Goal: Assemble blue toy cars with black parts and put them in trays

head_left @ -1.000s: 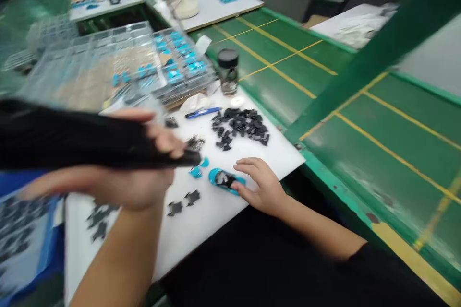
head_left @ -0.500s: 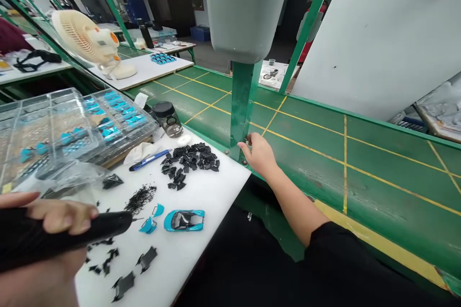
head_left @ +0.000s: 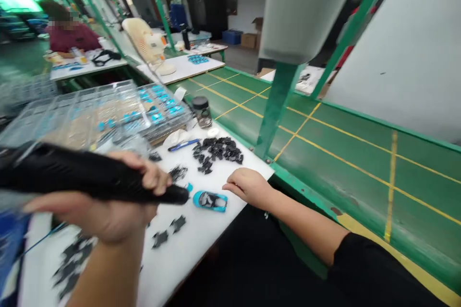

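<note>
My left hand [head_left: 118, 211] is closed around a thick black electric screwdriver [head_left: 97, 175], its nose pointing right over the white worktop [head_left: 201, 244]. My right hand [head_left: 252, 188] hovers over the worktop's right edge, thumb and fingers pinched together; anything between them is too small to make out. Between the hands lies a blue toy car [head_left: 211, 201]. A small blue part [head_left: 189, 186] shows beside the screwdriver's nose. Behind these are a pile of small black parts [head_left: 221, 150] and a heap of tiny dark pieces [head_left: 178, 172]. Flat black parts [head_left: 178, 223] lie nearer me.
Clear compartment boxes [head_left: 158, 105] with blue parts stand at back left, near a lidded jar [head_left: 202, 112] and a blue pen-like tool [head_left: 183, 145]. A green post [head_left: 275, 110] under a grey bin [head_left: 306, 19] rises behind. A fan [head_left: 144, 48] and a person [head_left: 74, 36] are farther off.
My right hand has left the base of the green post and come back over the worktop. My left hand has moved right and up with the screwdriver. The view has swung left.
</note>
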Demonstrator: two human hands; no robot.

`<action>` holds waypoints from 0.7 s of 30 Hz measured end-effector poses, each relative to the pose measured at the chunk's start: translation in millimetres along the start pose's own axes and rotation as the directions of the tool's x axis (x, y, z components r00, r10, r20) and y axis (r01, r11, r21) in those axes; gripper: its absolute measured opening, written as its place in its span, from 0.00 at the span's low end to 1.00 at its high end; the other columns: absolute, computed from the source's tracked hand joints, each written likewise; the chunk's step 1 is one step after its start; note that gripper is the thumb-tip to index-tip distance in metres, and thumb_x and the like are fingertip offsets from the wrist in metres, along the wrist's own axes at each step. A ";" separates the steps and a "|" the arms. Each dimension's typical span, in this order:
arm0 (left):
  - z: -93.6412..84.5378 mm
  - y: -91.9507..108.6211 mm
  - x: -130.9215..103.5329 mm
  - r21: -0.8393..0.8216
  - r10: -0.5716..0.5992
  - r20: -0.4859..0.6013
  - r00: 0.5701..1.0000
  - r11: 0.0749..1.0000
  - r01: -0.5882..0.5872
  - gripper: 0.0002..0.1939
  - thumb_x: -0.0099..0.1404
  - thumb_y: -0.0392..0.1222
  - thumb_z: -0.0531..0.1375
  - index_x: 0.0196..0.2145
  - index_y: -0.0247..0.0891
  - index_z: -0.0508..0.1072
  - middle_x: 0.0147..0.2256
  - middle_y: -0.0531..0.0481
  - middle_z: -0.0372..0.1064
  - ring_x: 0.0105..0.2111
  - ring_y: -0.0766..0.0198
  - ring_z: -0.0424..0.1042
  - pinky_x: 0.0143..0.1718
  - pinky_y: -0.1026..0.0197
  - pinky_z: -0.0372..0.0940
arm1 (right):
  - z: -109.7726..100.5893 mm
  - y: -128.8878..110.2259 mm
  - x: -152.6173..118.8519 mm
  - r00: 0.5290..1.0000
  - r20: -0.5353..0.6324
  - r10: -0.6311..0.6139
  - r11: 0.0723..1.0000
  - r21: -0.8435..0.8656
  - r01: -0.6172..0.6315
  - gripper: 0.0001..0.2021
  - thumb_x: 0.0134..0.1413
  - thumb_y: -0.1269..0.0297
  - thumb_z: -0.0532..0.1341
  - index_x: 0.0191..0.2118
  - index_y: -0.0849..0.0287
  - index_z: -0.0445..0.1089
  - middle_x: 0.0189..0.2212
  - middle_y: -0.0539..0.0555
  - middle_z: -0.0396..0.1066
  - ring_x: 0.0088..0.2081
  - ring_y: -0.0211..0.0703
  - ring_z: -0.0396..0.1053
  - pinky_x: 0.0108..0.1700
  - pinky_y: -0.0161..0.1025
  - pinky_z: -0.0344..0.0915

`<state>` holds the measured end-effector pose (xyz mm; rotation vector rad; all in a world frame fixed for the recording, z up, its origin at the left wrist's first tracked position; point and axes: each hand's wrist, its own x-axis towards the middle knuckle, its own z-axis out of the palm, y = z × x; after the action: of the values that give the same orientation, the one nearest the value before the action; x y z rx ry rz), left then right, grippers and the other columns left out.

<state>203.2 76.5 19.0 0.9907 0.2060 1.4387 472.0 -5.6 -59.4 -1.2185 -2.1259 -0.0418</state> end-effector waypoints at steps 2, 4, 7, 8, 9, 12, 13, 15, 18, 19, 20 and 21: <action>23.0 1.6 0.0 0.160 0.044 0.157 0.987 0.985 -0.070 0.49 0.34 0.89 0.53 0.27 0.38 0.78 0.10 0.52 0.59 0.07 0.63 0.58 0.07 0.62 0.55 | 13.6 -20.1 11.5 0.993 0.061 -0.101 0.986 0.136 0.092 0.16 0.68 0.53 0.57 0.33 0.58 0.70 0.27 0.52 0.72 0.31 0.40 0.69 0.34 0.35 0.61; 40.1 3.0 -1.0 0.223 0.054 0.075 0.996 0.972 -0.070 0.46 0.40 0.87 0.54 0.27 0.37 0.76 0.12 0.53 0.61 0.09 0.65 0.61 0.09 0.63 0.58 | 24.5 -31.3 23.2 0.984 0.087 -0.157 0.962 0.240 0.133 0.15 0.67 0.55 0.58 0.33 0.59 0.70 0.27 0.54 0.72 0.31 0.41 0.69 0.34 0.36 0.60; 54.9 4.8 -5.6 0.260 0.072 0.000 0.997 0.963 -0.069 0.43 0.44 0.85 0.55 0.27 0.37 0.73 0.14 0.53 0.61 0.10 0.65 0.62 0.10 0.63 0.59 | 36.5 -37.0 34.3 0.972 0.121 -0.200 0.943 0.295 0.158 0.11 0.65 0.59 0.61 0.33 0.60 0.70 0.27 0.53 0.71 0.31 0.41 0.68 0.34 0.36 0.60; 57.3 5.1 -7.5 0.269 0.075 -0.003 0.997 0.961 -0.071 0.43 0.44 0.85 0.55 0.27 0.37 0.72 0.14 0.53 0.61 0.10 0.65 0.62 0.09 0.63 0.59 | 39.4 -37.7 35.8 0.969 0.136 -0.207 0.944 0.290 0.161 0.11 0.64 0.60 0.62 0.32 0.59 0.70 0.27 0.52 0.71 0.31 0.41 0.68 0.34 0.36 0.60; 58.7 5.0 -9.1 0.277 0.076 -0.004 0.997 0.958 -0.072 0.42 0.44 0.84 0.55 0.27 0.37 0.72 0.14 0.53 0.61 0.10 0.65 0.62 0.09 0.62 0.58 | 41.8 -38.2 36.5 0.967 0.151 -0.206 0.948 0.277 0.159 0.10 0.64 0.61 0.63 0.32 0.59 0.70 0.26 0.52 0.70 0.31 0.41 0.67 0.34 0.36 0.60; 58.8 2.9 -12.1 0.299 0.072 -0.001 0.997 0.952 -0.069 0.41 0.46 0.83 0.56 0.28 0.37 0.72 0.15 0.53 0.61 0.10 0.65 0.62 0.09 0.62 0.58 | 45.1 -40.5 36.5 0.967 0.171 -0.191 0.965 0.215 0.152 0.10 0.63 0.61 0.64 0.31 0.59 0.70 0.26 0.51 0.69 0.30 0.41 0.67 0.33 0.36 0.59; 58.2 1.9 -12.6 0.305 0.073 0.000 0.997 0.950 -0.069 0.40 0.46 0.83 0.56 0.28 0.37 0.72 0.15 0.53 0.62 0.11 0.65 0.62 0.09 0.62 0.58 | 44.9 -41.9 36.6 0.967 0.170 -0.188 0.970 0.190 0.155 0.11 0.63 0.61 0.64 0.31 0.59 0.69 0.26 0.51 0.69 0.29 0.41 0.66 0.32 0.37 0.59; 57.1 0.3 -13.4 0.317 0.077 0.006 0.997 0.946 -0.075 0.40 0.47 0.83 0.56 0.28 0.37 0.73 0.16 0.53 0.63 0.12 0.65 0.63 0.09 0.63 0.58 | 43.3 -45.1 37.2 0.969 0.164 -0.186 0.976 0.142 0.163 0.12 0.64 0.60 0.63 0.30 0.59 0.68 0.25 0.51 0.68 0.28 0.41 0.65 0.31 0.38 0.58; 57.1 1.0 -14.4 0.333 0.081 0.002 0.997 0.940 -0.077 0.40 0.48 0.82 0.56 0.29 0.37 0.73 0.16 0.52 0.63 0.13 0.65 0.64 0.11 0.63 0.59 | 40.1 -49.6 38.3 0.971 0.160 -0.179 0.982 0.083 0.167 0.13 0.66 0.60 0.61 0.30 0.59 0.68 0.25 0.52 0.68 0.28 0.41 0.65 0.30 0.38 0.57; 57.7 2.1 -14.5 0.335 0.079 0.001 0.997 0.939 -0.074 0.40 0.48 0.82 0.55 0.29 0.38 0.73 0.16 0.52 0.63 0.13 0.65 0.64 0.11 0.63 0.59 | 39.4 -50.7 38.4 0.972 0.159 -0.175 0.984 0.071 0.166 0.13 0.66 0.60 0.61 0.29 0.59 0.68 0.25 0.52 0.68 0.28 0.41 0.65 0.31 0.38 0.57; 58.5 3.4 -14.4 0.337 0.077 -0.005 0.997 0.939 -0.071 0.40 0.47 0.82 0.55 0.29 0.38 0.73 0.16 0.52 0.63 0.13 0.65 0.64 0.11 0.62 0.59 | 39.0 -51.6 38.3 0.973 0.153 -0.172 0.984 0.064 0.164 0.13 0.67 0.60 0.60 0.29 0.59 0.68 0.25 0.52 0.69 0.28 0.41 0.65 0.31 0.38 0.57; 59.6 4.8 -14.2 0.339 0.076 -0.014 0.997 0.938 -0.067 0.41 0.47 0.83 0.55 0.28 0.38 0.72 0.16 0.52 0.63 0.12 0.65 0.63 0.10 0.62 0.58 | 38.8 -52.4 38.3 0.975 0.143 -0.170 0.985 0.063 0.163 0.14 0.67 0.60 0.60 0.29 0.59 0.68 0.25 0.52 0.69 0.28 0.41 0.65 0.31 0.38 0.57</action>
<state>236.5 36.9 52.3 1.2689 0.4531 1.5139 397.8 7.0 -52.3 -1.0394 -2.3402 0.0302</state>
